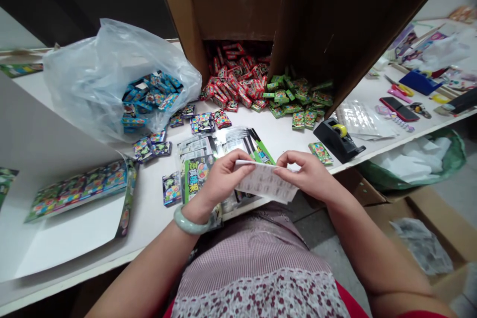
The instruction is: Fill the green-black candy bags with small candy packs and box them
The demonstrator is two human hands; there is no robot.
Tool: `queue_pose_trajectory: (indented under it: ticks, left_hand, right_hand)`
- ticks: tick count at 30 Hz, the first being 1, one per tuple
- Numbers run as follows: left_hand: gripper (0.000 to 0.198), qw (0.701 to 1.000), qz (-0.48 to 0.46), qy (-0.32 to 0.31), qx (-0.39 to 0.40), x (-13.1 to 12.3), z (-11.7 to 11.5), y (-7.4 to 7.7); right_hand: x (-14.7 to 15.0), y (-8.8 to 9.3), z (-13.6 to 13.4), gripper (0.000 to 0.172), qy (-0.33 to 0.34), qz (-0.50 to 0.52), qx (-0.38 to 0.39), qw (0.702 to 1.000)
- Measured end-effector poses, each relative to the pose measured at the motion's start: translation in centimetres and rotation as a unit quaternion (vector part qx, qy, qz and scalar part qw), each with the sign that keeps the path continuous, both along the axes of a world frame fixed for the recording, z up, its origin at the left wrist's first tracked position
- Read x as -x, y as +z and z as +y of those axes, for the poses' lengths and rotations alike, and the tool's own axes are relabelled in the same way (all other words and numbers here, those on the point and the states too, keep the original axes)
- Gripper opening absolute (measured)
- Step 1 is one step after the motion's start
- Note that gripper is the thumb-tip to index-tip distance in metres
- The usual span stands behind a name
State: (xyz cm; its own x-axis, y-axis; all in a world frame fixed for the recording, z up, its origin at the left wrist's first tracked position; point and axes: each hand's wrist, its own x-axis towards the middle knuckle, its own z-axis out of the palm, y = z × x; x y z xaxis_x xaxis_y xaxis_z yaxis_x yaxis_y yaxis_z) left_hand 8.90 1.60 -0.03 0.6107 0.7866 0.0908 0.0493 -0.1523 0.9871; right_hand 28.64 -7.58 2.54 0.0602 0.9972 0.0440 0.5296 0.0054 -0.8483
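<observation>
Between my two hands a white printed sheet (264, 181) is held tilted above the table's front edge. My left hand (225, 176) pinches its left upper corner between thumb and fingers. On the right side, my right hand (305, 173) grips the upper edge in a pinch. Behind and left of the sheet lie clear plastic packs (231, 141) and a green and black printed packet (197, 176). A small dark blue box (172, 189) rests beside my left hand.
Red boxes (234, 79) and green boxes (298, 97) spill from a large carton (234, 10). A plastic bag (85, 69) holds blue boxes. A black tape dispenser (337, 141) stands at right; an open white display box (74, 228) lies left.
</observation>
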Motion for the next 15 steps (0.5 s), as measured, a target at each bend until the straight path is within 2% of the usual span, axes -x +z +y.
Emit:
queue_pose_trajectory:
  ticks: [2,6,9,12,13,15]
  left_hand:
    - [0.008,1.000,-0.002,0.000,-0.003,-0.1,0.0,-0.1]
    - [0.014,0.998,0.011,0.007,0.061,-0.2,-0.1,-0.4]
    - [0.016,0.997,0.007,-0.001,0.074,-0.2,-0.1,-0.4]
    - [0.017,0.996,0.011,-0.017,0.089,-0.3,0.2,-0.4]
    - [0.017,0.995,0.013,-0.014,0.094,-0.4,0.4,-0.5]
    - [0.018,0.995,0.013,-0.005,0.101,-1.0,1.0,-0.7]
  right_hand:
    - [0.0,-0.1,0.0,0.010,-0.006,0.009,0.000,1.000]
    - [0.1,-0.2,0.0,0.018,0.000,0.022,0.020,1.000]
    - [-0.1,-0.1,0.1,0.021,0.002,0.031,0.038,0.999]
    - [-1.0,-0.6,0.1,0.017,0.003,0.043,0.044,0.998]
    - [-1.6,-0.9,0.1,0.020,0.002,0.056,0.045,0.997]
    - [-3.0,-2.0,0.0,0.036,-0.007,0.103,0.053,0.993]
